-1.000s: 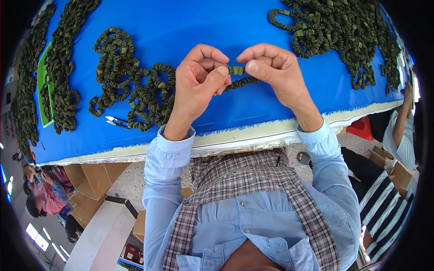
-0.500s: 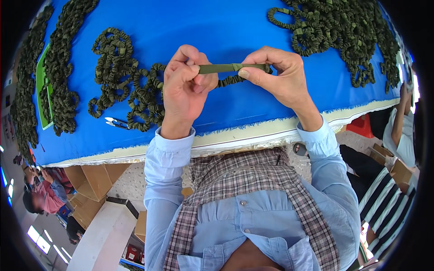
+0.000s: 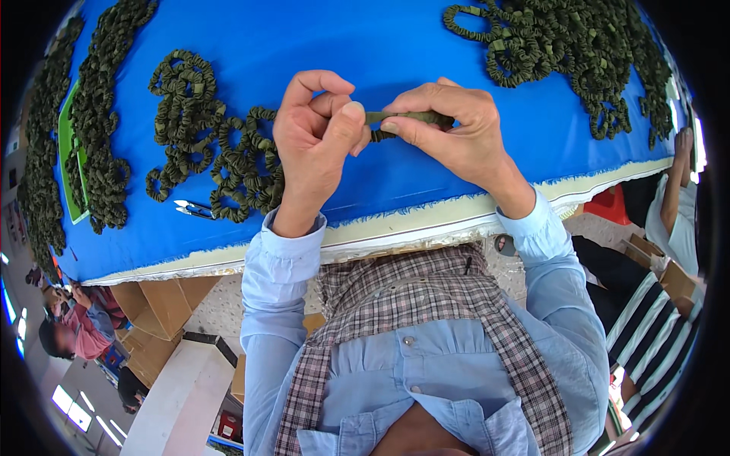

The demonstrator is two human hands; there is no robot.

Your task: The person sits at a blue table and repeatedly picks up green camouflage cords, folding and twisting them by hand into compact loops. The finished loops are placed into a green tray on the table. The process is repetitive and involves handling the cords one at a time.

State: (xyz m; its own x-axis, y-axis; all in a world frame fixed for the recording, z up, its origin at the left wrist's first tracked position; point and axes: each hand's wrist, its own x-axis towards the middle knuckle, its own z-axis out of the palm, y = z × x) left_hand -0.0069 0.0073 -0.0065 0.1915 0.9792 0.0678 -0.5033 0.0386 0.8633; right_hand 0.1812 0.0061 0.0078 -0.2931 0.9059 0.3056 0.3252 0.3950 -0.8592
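Between my two hands, over the blue tabletop, is a dark green scrunchie [image 3: 378, 118] with a flat, smooth band section. My left hand [image 3: 319, 129] pinches one end of that flat part between thumb and fingers. My right hand [image 3: 449, 125] grips the other end, thumb in front; most of the gathered loop is hidden behind the fingers. Left of my left hand lies a loose heap of similar gathered scrunchies [image 3: 182, 99]. A small pair of thread snips [image 3: 195, 209] rests beside that heap, near the table's front edge.
A large pile of scrunchies [image 3: 563, 45] covers the far right of the blue table [image 3: 411, 178]. Long rows of them [image 3: 103, 114] run along the left, by a green tray [image 3: 67, 156]. Cardboard boxes [image 3: 163, 304] stand below. Other people sit at both sides.
My hands have drawn closer together, so less of the flat green band shows between them. My left hand has turned, its thumb now more upright.
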